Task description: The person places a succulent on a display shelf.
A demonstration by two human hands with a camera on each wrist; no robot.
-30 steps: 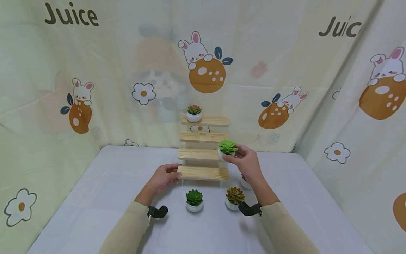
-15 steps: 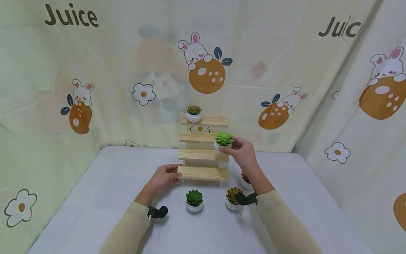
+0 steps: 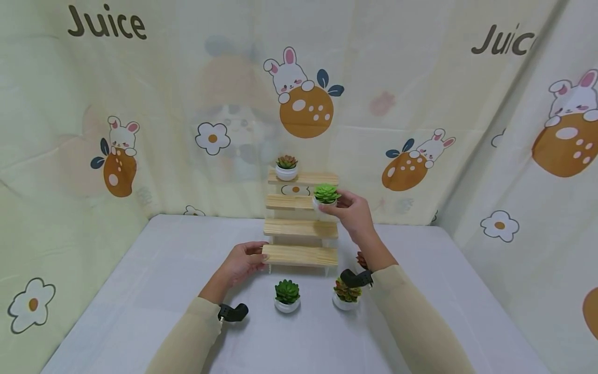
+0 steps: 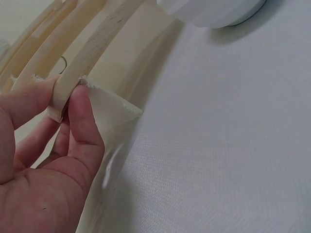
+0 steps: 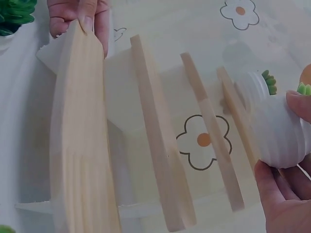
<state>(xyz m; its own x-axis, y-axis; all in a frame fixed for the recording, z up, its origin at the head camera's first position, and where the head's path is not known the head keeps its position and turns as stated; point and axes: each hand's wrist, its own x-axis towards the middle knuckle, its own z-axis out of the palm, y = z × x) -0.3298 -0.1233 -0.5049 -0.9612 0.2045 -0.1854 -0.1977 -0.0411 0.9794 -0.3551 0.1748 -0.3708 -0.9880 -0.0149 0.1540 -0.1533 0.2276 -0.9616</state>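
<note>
A wooden four-step shelf [image 3: 300,254] stands at the back of the table. My left hand [image 3: 240,264] pinches the left end of its lowest board, the thumb and fingers on either face of the wood [image 4: 73,80] in the left wrist view. My right hand [image 3: 356,214] grips the white pot [image 5: 281,133] of a bright green succulent [image 3: 326,194]. That plant is held up at the right side of the shelf, level with the upper boards; whether it touches one I cannot tell. Another potted succulent [image 3: 286,169], reddish-green, sits at the left of the top board.
A dark green potted succulent [image 3: 287,296] stands on the white tabletop in front of the shelf. To its right is a brownish-red one [image 3: 347,295], partly behind the wrist camera. A reddish plant [image 3: 362,259] is mostly hidden by the right forearm. A patterned curtain [image 3: 233,171] hangs behind.
My right hand has lifted the bright green succulent from about the third board's height to the upper boards, shifting slightly left. My left hand has stayed on the lowest board.
</note>
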